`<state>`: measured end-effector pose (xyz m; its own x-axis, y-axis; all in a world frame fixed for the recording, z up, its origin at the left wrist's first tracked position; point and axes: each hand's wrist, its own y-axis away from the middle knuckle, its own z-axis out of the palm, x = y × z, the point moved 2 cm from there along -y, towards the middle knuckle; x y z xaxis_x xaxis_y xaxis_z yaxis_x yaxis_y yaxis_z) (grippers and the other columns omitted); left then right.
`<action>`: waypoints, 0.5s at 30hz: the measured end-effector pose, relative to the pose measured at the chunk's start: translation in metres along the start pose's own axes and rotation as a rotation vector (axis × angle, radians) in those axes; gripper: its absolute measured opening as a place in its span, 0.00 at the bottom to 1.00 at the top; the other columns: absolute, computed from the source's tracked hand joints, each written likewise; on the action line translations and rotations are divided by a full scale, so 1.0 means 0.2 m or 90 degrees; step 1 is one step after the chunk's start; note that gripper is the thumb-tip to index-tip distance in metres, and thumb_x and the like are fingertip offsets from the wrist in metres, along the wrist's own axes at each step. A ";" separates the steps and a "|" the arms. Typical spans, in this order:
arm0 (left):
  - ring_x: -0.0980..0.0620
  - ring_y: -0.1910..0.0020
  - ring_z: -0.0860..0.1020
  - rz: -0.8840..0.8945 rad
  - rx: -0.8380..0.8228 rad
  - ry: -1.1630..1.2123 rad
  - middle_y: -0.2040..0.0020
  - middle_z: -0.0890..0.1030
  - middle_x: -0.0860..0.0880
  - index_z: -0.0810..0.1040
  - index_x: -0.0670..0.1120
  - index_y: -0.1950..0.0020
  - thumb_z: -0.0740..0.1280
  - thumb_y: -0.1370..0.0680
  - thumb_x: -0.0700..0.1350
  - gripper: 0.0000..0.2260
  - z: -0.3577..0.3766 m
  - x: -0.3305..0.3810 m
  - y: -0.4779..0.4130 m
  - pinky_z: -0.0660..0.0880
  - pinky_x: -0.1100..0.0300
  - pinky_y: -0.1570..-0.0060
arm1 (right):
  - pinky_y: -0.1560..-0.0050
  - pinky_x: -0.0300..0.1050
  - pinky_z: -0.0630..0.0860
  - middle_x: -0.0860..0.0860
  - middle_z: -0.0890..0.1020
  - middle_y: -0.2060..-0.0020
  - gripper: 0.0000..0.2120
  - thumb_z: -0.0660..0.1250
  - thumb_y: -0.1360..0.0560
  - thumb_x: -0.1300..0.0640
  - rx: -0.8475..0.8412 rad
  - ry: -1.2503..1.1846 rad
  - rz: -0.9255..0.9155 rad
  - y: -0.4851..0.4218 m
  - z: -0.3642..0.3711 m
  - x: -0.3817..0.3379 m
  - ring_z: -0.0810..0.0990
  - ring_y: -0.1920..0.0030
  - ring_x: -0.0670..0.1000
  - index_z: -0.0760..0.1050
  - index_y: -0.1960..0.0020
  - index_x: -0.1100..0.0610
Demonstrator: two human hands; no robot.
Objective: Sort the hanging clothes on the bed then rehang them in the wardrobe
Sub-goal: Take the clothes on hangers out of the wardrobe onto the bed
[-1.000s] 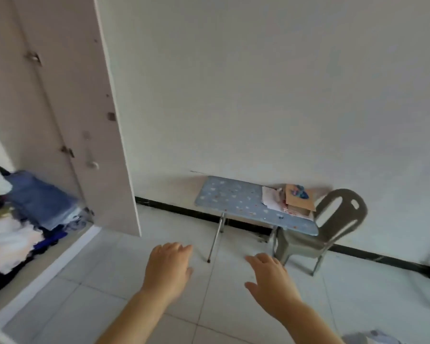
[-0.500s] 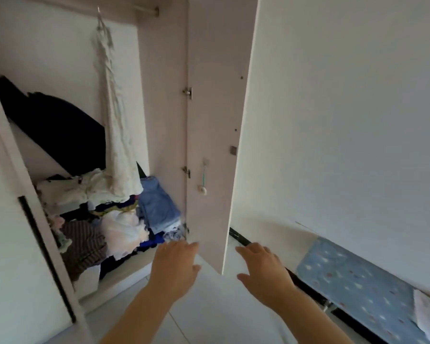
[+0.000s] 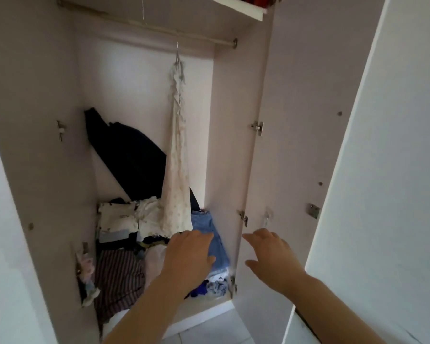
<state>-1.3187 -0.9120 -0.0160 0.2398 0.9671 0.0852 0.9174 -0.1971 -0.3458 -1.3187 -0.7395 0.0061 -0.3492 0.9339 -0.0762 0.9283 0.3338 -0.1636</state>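
Observation:
The wardrobe (image 3: 233, 125) stands open in front of me. A cream patterned garment (image 3: 178, 184) hangs on a wire hanger from the rail (image 3: 159, 29). A dark garment (image 3: 129, 155) leans against the back wall. Folded and crumpled clothes (image 3: 124, 244) are piled on the wardrobe floor, with a blue denim piece (image 3: 209, 224) at the right. My left hand (image 3: 188, 259) is stretched out, fingers relaxed, in front of the pile and holds nothing. My right hand (image 3: 271, 259) reaches forward, empty, in front of the right door.
The right door (image 3: 291, 145) stands open toward me, with hinges and a small hook on its inner face. The left door panel (image 3: 35, 170) is open too, with small items hanging low on it. A shelf (image 3: 236, 6) sits above the rail. White tile floor lies below.
My view has swung left from the small table and chair to face the open wardrobe. Both hands stay raised and empty, now in front of the clothes pile and the right door.

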 end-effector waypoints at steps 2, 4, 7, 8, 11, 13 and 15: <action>0.52 0.42 0.72 -0.002 0.039 0.010 0.40 0.75 0.52 0.69 0.51 0.34 0.58 0.21 0.54 0.16 0.03 -0.10 -0.20 0.64 0.61 0.42 | 0.34 0.44 0.62 0.49 0.67 0.32 0.25 0.62 0.23 0.52 0.010 0.010 -0.008 -0.22 -0.01 0.02 0.68 0.35 0.51 0.60 0.27 0.49; 0.51 0.42 0.73 -0.019 0.067 0.016 0.40 0.75 0.51 0.69 0.51 0.33 0.59 0.20 0.53 0.17 0.02 -0.19 -0.40 0.65 0.60 0.43 | 0.32 0.44 0.61 0.49 0.66 0.31 0.26 0.62 0.23 0.52 0.017 0.017 -0.015 -0.44 -0.03 0.03 0.67 0.34 0.51 0.59 0.26 0.49; 0.48 0.40 0.72 -0.034 0.087 0.025 0.38 0.75 0.48 0.69 0.49 0.31 0.60 0.21 0.51 0.19 0.00 -0.35 -0.68 0.66 0.57 0.41 | 0.34 0.43 0.62 0.48 0.66 0.31 0.25 0.61 0.22 0.51 0.029 0.013 -0.037 -0.75 -0.06 0.04 0.67 0.34 0.50 0.59 0.27 0.48; 0.48 0.40 0.72 -0.033 0.100 0.011 0.38 0.75 0.48 0.68 0.50 0.30 0.59 0.21 0.51 0.19 0.00 -0.40 -0.77 0.66 0.57 0.41 | 0.34 0.42 0.62 0.48 0.65 0.31 0.25 0.60 0.21 0.51 0.033 0.008 -0.046 -0.86 -0.07 0.04 0.67 0.34 0.50 0.59 0.27 0.48; 0.50 0.38 0.71 -0.048 0.108 -0.019 0.36 0.73 0.49 0.65 0.51 0.28 0.59 0.20 0.54 0.21 -0.02 -0.54 -1.04 0.67 0.57 0.39 | 0.33 0.41 0.61 0.48 0.64 0.30 0.26 0.59 0.21 0.51 0.045 0.000 -0.071 -1.16 -0.09 0.06 0.66 0.33 0.50 0.56 0.25 0.48; 0.51 0.38 0.71 -0.064 0.120 -0.027 0.35 0.73 0.50 0.62 0.51 0.27 0.59 0.21 0.55 0.23 -0.03 -0.63 -1.20 0.67 0.58 0.38 | 0.33 0.41 0.61 0.48 0.64 0.29 0.27 0.60 0.21 0.50 0.054 0.006 -0.090 -1.36 -0.08 0.07 0.65 0.33 0.49 0.55 0.25 0.48; 0.51 0.38 0.71 -0.076 0.148 -0.014 0.34 0.72 0.50 0.62 0.51 0.26 0.59 0.21 0.54 0.23 -0.03 -0.74 -1.36 0.67 0.58 0.38 | 0.33 0.41 0.62 0.48 0.63 0.29 0.28 0.60 0.21 0.48 0.061 0.008 -0.116 -1.57 -0.08 0.08 0.65 0.33 0.49 0.54 0.24 0.48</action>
<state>-1.6022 -1.0017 0.0717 0.1248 0.9851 0.1185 0.8406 -0.0415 -0.5400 -1.6138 -0.8284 0.0717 -0.5078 0.8611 -0.0240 0.8335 0.4841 -0.2664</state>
